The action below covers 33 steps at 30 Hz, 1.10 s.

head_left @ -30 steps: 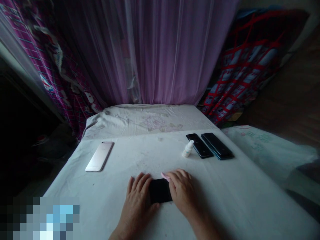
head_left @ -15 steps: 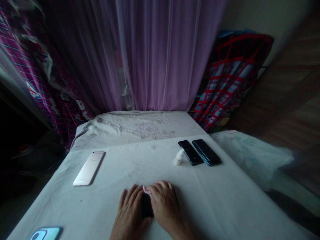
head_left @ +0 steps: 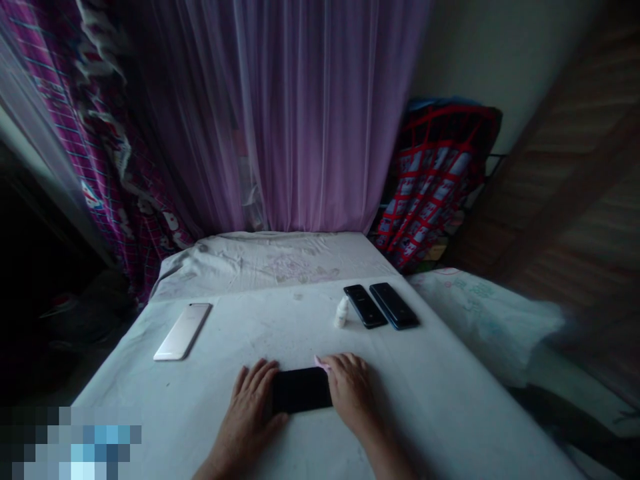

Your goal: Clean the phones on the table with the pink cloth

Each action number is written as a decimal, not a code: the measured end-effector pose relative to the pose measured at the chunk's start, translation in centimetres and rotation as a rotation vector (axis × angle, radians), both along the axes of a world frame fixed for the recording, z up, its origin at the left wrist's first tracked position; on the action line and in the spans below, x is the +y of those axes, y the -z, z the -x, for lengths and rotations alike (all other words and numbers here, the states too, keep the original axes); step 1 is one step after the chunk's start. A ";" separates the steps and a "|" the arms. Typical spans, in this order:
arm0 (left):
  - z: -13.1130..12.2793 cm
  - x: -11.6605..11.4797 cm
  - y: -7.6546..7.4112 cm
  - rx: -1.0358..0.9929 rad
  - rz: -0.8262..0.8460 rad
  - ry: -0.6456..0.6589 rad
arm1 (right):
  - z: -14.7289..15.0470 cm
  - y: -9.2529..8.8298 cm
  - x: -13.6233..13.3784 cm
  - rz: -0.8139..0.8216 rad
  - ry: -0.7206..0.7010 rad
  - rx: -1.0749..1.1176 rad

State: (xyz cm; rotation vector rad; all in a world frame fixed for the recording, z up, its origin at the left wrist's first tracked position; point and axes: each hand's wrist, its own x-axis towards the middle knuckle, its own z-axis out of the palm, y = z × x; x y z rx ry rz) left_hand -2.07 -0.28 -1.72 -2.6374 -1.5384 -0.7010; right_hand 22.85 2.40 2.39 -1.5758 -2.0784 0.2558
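Note:
A black phone (head_left: 302, 390) lies flat on the white table (head_left: 450, 400) right in front of me. My left hand (head_left: 249, 407) rests flat on its left end, fingers spread. My right hand (head_left: 351, 390) presses on its right end with fingers together over a small pink cloth (head_left: 320, 363) that peeks out by the fingertips.
A pale pink phone (head_left: 183, 331) lies at the table's left. Two dark phones (head_left: 381, 305) lie side by side at the right, with a small white bottle (head_left: 341, 312) beside them. A purple curtain (head_left: 310, 113) hangs behind. A blurred patch covers the lower left corner.
My right hand slid left over the black phone half a second ago and has moved back to the right, uncovering the screen. The camera view has shifted, too.

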 end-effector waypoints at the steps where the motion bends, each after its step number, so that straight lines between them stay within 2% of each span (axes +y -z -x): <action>1: 0.0 0.1 0.1 -0.004 0.000 -0.003 | 0.5 0.0 0.1 0.005 -0.008 0.005; 8: 0.2 0.7 1.0 -0.017 0.036 0.007 | 5.8 -1.0 0.6 0.070 -0.133 -0.061; 11: 0.1 0.7 0.8 -0.021 0.058 -0.006 | 6.6 -1.2 0.6 0.078 -0.158 -0.087; 14: -0.1 0.7 0.4 -0.023 0.072 -0.007 | 5.7 -1.2 0.6 0.083 -0.134 -0.083; 24: -0.6 0.5 -0.3 -0.056 0.087 -0.002 | -0.7 -0.4 0.2 0.029 0.016 -0.067; 33: -0.7 0.4 -0.4 -0.064 0.070 -0.026 | -0.4 1.0 -0.3 -0.056 0.106 -0.003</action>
